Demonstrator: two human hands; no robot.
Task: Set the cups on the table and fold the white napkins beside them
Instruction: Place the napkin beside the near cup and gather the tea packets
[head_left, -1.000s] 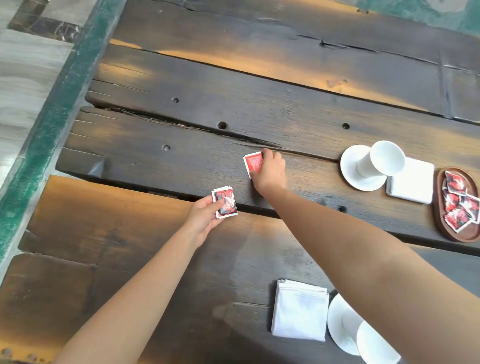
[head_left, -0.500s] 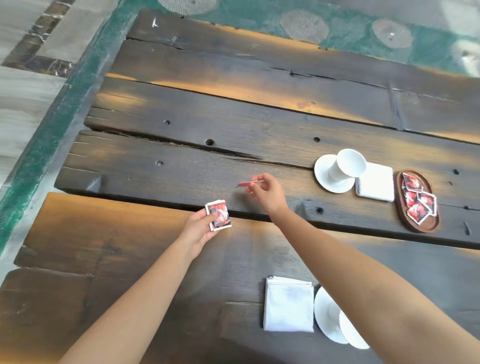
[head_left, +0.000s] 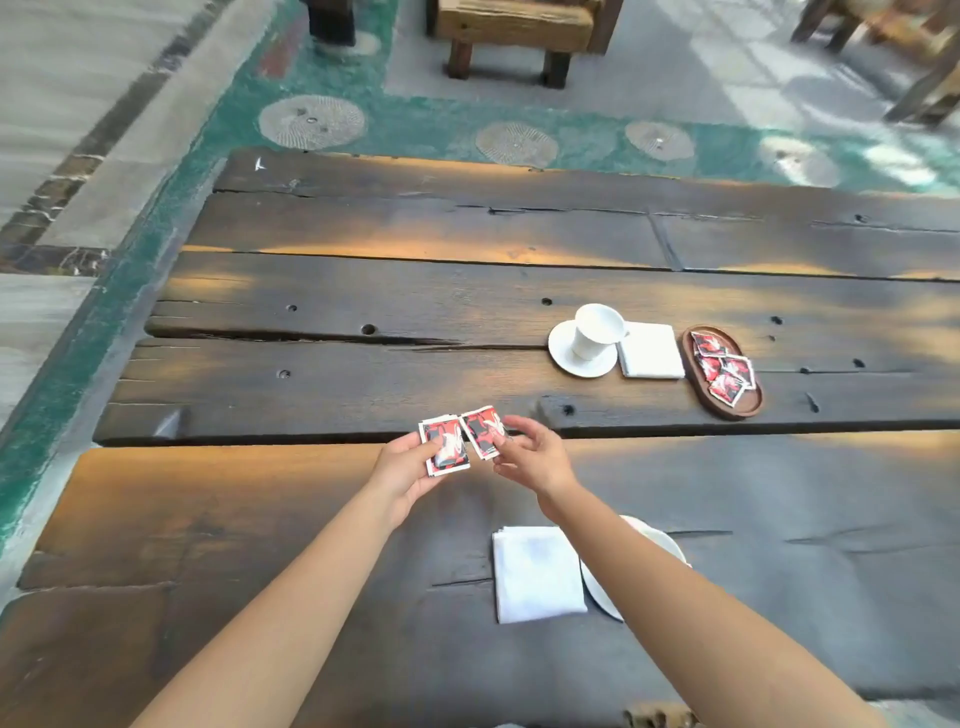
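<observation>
A white cup (head_left: 597, 328) stands on a saucer (head_left: 566, 358) at the far right of the dark wooden table (head_left: 311, 395), with a folded white napkin (head_left: 652, 357) beside it. Near me lies a second folded napkin (head_left: 535, 574) next to a saucer (head_left: 660, 543) that my right forearm mostly hides. My left hand (head_left: 405, 470) holds a small stack of red sachets (head_left: 445, 451) over the table's middle. My right hand (head_left: 530, 457) pinches a single red sachet (head_left: 483, 431) right beside that stack.
An oval wooden tray (head_left: 748, 408) with several red sachets sits right of the far napkin. A wooden bench (head_left: 514, 31) stands beyond the table on the tiled floor. The table's left edge drops to green-painted paving.
My right hand lifted a red sachet off the table and brought it back next to the stack in my left hand. The view tilted up, showing more floor.
</observation>
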